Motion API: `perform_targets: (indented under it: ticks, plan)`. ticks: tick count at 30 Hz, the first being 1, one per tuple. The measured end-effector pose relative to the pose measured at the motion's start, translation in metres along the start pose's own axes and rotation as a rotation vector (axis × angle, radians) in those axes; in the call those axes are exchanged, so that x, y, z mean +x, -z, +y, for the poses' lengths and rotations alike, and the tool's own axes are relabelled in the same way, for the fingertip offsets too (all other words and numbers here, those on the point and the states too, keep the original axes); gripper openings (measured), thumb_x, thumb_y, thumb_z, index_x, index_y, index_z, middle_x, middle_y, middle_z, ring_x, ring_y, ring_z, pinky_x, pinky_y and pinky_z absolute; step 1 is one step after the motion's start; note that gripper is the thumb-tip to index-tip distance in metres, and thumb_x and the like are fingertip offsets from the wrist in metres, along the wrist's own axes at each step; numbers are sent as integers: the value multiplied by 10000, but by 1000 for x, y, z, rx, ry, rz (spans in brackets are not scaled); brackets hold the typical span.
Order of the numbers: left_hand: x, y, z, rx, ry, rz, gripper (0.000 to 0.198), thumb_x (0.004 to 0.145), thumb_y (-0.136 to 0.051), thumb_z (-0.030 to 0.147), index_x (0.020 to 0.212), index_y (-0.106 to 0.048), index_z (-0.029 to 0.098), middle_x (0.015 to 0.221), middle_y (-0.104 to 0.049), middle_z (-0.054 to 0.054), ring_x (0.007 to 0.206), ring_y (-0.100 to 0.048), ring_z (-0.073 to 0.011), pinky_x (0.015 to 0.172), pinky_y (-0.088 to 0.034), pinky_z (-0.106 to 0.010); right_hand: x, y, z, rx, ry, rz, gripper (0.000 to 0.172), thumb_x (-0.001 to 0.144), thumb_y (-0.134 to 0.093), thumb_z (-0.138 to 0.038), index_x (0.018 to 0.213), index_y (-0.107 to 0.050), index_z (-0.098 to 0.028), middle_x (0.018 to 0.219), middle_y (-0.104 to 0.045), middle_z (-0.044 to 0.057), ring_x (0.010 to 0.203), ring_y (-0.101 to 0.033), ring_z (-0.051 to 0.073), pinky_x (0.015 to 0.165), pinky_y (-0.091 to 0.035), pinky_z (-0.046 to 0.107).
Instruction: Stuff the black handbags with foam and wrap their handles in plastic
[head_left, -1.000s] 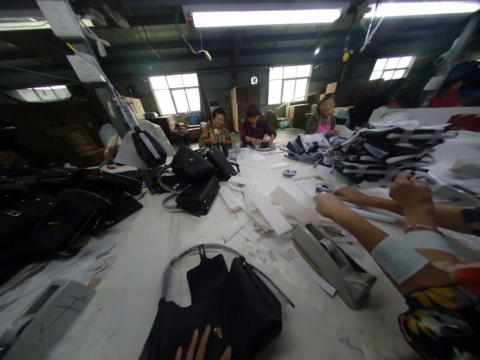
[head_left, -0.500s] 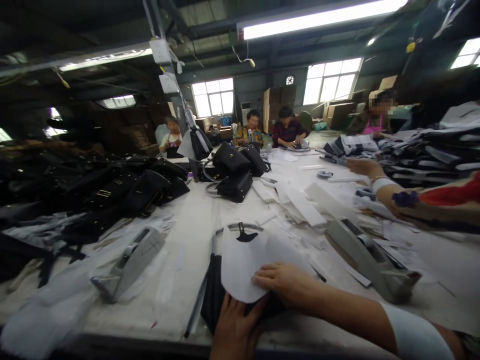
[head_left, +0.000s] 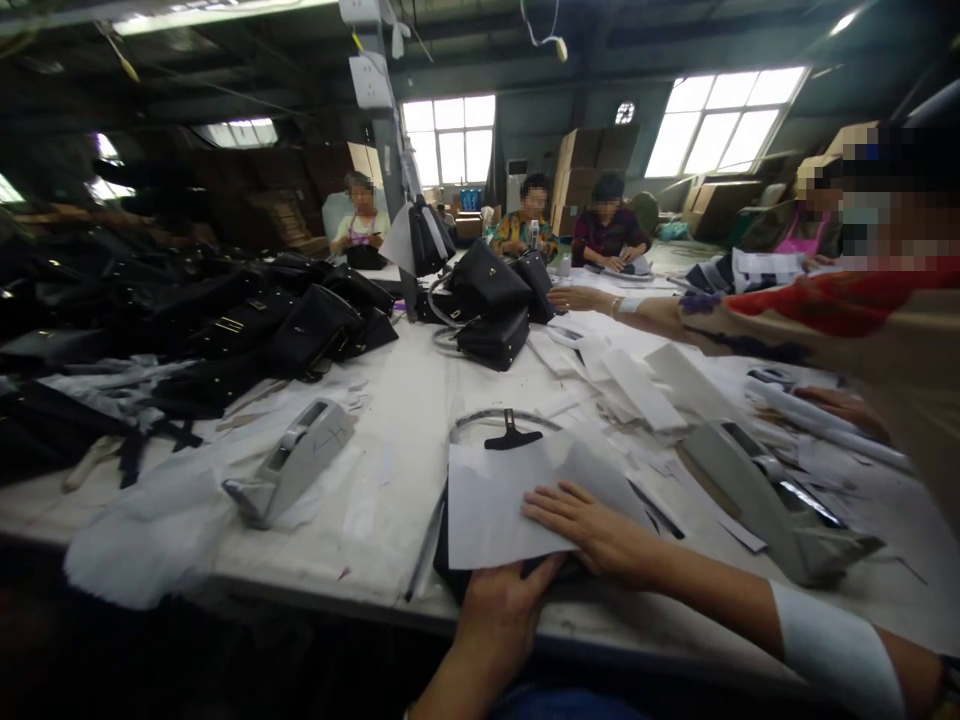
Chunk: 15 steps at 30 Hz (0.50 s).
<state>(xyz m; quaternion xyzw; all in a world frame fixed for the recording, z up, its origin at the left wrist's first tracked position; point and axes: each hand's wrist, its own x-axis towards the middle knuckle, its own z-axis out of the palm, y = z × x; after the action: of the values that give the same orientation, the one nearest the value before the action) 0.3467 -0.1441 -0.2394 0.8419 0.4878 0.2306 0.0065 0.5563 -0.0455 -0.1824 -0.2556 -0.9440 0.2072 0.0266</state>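
A black handbag [head_left: 441, 572] lies on the table in front of me, its wrapped handle [head_left: 469, 420] and a dark strap tab [head_left: 511, 432] pointing away. A sheet of white paper [head_left: 487, 500] covers most of it. My right hand [head_left: 596, 525] rests flat on the paper, fingers spread, with a white band on the forearm. My left hand [head_left: 499, 605] is at the near edge of the bag, thumb stretched to the right. Its fingertips go under the paper's lower edge and are hidden.
Grey tape dispensers stand left [head_left: 296, 460] and right [head_left: 772, 500]. Black handbags pile up at the left [head_left: 285, 310], and more [head_left: 491, 335] lie ahead. White strips [head_left: 637, 385] litter the right side. A co-worker's arm [head_left: 660, 312] reaches across from the right. Several people sit beyond.
The view has tilted down. The paper now lies flatter, and its lower edge covers my left fingertips. The co-worker's arm on the right has reached farther left, towards the handbags ahead.
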Motion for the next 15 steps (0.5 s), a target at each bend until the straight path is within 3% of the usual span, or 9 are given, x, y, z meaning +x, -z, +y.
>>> perform_targets:
  ticks: [3, 6, 8, 11, 15]
  plan:
    - [0, 0, 0, -28, 13, -45, 704, 895, -592, 205, 1503, -313, 423, 1477, -494, -76, 1313, -511, -298, 1086, -432, -510, -6, -4, 7, 117, 5, 105, 669, 925, -426, -147, 1557, -249, -275, 1567, -368, 53, 1468, -271, 228, 1216, -115, 543]
    - [3, 3, -1, -19, 6, -46, 655, 905, -593, 249, 1483, -349, 439, 1535, -408, -96, 1402, -389, -342, 1117, -339, -605, -7, 4, 12, 335, -129, 251, 514, 1019, -344, -286, 1532, -325, -269, 1550, -402, 46, 1436, -346, 221, 1212, -211, 492]
    - [4, 5, -2, -9, -3, -42, 649, 910, -587, 261, 1485, -344, 439, 1570, -346, -100, 1449, -297, -356, 1131, -292, -629, -5, 10, 12, 403, -193, 284, 498, 1034, -324, -335, 1527, -337, -272, 1561, -384, 38, 1435, -348, 214, 1209, -237, 460]
    - [4, 5, -1, 7, -4, -38, 642, 921, -568, 265, 1494, -330, 427, 1550, -387, -83, 1433, -337, -323, 1148, -293, -580, -5, 12, 7, 252, -79, 173, 572, 985, -377, -214, 1545, -287, -287, 1582, -343, 24, 1467, -274, 211, 1223, -149, 486]
    - [-4, -4, -1, 102, -29, 51, 576, 943, -513, 256, 1494, -375, 350, 1470, -507, -67, 1342, -458, -289, 1184, -253, -516, -10, 3, -1, -12, 49, -28, 873, 772, -426, -16, 1562, -206, -315, 1621, -238, -7, 1502, -150, 227, 1209, -22, 557]
